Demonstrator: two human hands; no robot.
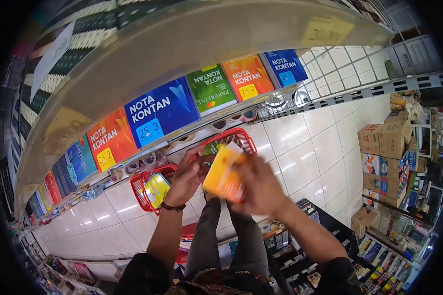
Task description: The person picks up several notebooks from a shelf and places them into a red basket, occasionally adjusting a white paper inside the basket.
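An orange and yellow receipt book [225, 174], blurred by motion, is gripped in my right hand [258, 184] in front of my body. My left hand [184, 179], with a dark bracelet at the wrist, is just left of the book. Its fingers are apart and partly bent, and I see nothing held in them. Behind the book and my hands sits a red basket [241, 135] with something green inside. Left of my left wrist, another red basket [139, 194] holds a yellow and green booklet [157, 190].
Blue, orange and green receipt books [162, 110] line the shelf ahead, beneath a curved upper shelf edge [192, 44]. Rolls of tape [150, 160] sit lower down. Cardboard boxes [394, 142] are stacked at right on the tiled floor [310, 147]. A display of small goods [379, 260] stands lower right.
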